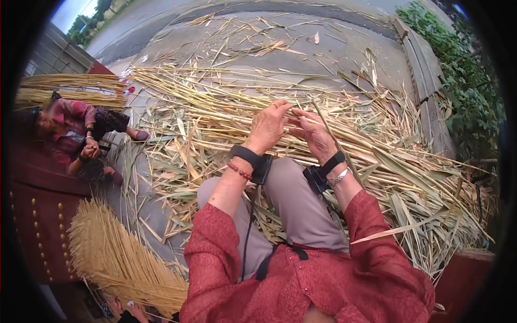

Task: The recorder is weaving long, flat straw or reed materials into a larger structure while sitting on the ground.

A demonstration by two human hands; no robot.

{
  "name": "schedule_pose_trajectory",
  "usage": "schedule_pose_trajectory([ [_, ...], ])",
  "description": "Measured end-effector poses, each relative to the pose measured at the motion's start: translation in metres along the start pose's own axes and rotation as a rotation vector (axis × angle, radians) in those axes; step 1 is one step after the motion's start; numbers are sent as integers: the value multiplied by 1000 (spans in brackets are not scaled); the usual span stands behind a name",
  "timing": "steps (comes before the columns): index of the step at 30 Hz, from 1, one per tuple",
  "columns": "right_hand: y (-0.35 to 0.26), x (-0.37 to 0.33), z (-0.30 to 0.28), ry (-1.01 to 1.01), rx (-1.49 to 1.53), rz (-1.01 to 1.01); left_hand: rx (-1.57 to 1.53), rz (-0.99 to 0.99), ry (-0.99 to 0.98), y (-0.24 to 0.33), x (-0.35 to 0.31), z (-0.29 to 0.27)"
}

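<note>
Above my knees, both hands work close together over a long spread of dry reed stalks (215, 98). My left hand (267, 127) is closed, its fingertips pinched on a thin reed stalk at the pile's top. Just to its right, my right hand (315, 135) has its fingers curled in around the stalks. One upright greenish stalk (339, 148) slants past the back of the right hand and wrist. What lies under the fingers is partly hidden. Each wrist wears a black strap with a small box.
Loose leaves (172, 156) litter the ground round my legs. A tied reed bundle (116, 250) lies at lower left. Another person (70, 132) sits at the left beside more stalks (72, 86). A low concrete kerb (425, 81) and green plants (458, 59) border the right.
</note>
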State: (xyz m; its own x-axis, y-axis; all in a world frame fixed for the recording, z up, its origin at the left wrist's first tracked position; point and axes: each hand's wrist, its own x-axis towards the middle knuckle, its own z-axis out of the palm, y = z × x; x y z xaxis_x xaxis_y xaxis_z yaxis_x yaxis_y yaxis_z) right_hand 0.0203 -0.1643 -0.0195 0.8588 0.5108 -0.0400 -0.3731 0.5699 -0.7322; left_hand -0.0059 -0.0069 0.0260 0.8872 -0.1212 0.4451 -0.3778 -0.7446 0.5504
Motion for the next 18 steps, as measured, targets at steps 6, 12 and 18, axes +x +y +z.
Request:
schedule_pose_trajectory([
  [6,-7,-10,3,-23,-62,25,0,-102,-55,-21,6,9],
  [12,-12,-41,-6,231,-250,85,43,-134,121,-33,13,2],
  [18,-44,-96,-21,-45,-552,360,42,-104,248,-35,21,-8],
])
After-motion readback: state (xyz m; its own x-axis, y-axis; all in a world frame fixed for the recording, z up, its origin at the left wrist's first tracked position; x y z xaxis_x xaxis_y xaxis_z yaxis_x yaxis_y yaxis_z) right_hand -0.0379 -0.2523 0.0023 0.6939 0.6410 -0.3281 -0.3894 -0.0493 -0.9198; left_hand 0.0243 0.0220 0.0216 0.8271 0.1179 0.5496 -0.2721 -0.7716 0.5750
